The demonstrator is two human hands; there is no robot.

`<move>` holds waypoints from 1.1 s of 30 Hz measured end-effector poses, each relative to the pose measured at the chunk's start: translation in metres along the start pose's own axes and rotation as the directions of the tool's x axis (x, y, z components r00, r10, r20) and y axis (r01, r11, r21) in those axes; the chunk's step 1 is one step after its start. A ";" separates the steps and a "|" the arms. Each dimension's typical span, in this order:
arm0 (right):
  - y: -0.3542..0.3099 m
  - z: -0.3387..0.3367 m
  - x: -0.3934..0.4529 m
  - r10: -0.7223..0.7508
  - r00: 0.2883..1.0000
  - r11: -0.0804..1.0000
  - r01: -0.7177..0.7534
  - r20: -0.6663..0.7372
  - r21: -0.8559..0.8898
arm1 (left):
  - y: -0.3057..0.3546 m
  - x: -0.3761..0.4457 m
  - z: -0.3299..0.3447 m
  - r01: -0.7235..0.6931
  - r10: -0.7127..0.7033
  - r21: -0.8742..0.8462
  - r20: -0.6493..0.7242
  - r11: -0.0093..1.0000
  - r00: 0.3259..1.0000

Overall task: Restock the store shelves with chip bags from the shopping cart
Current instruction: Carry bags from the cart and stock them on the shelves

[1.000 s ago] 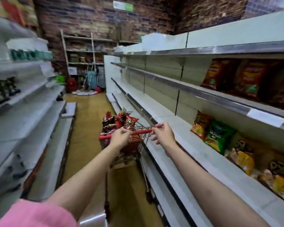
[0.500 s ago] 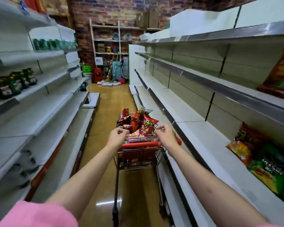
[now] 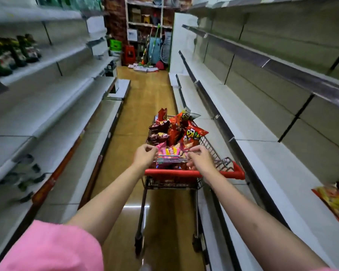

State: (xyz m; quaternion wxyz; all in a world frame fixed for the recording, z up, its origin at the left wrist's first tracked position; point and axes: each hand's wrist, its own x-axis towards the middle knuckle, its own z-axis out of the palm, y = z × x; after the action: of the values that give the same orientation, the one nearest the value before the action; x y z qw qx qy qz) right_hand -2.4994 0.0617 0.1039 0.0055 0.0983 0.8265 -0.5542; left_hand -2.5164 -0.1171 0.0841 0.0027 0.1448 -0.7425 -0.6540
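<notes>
Large yellow lettering on the red chip bag (image 3: 194, 134) at the cart's far right, blurred beyond reading, yellow print on another red bag (image 3: 185, 116) behind it, unreadable, pale lettering on the near pink bag (image 3: 170, 151), unreadable too

Dark green bottles (image 3: 10, 55) are lined up on an upper left rack. A green crate (image 3: 115, 44), a red stool (image 3: 130, 54) and mops (image 3: 153, 43) are gathered at the aisle's far end.
</notes>
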 end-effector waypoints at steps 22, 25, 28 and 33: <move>0.044 0.055 0.198 0.210 0.976 0.975 -0.213 -0.061 -0.056 | -0.037 0.215 0.040 0.107 -0.149 0.172 0.253 0.979 0.956; 0.061 0.058 0.220 0.235 0.972 0.971 -0.236 -0.027 -0.033 | -0.048 0.223 0.051 0.139 -0.194 0.214 0.268 0.967 0.944; 0.075 0.061 0.244 0.260 0.965 0.965 -0.260 0.019 -0.041 | -0.057 0.238 0.062 0.165 -0.247 0.301 0.259 0.939 0.934; 0.098 0.061 0.292 0.310 0.949 0.949 -0.306 0.063 -0.073 | -0.070 0.273 0.088 0.097 -0.248 0.522 0.228 0.847 0.941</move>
State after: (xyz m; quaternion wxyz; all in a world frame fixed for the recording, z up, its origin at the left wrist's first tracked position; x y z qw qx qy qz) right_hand -2.7748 0.0876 -0.0441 0.1254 0.2055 0.8171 -0.5238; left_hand -2.7805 -0.0988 -0.0470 -0.2023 0.1108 -0.8633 -0.4490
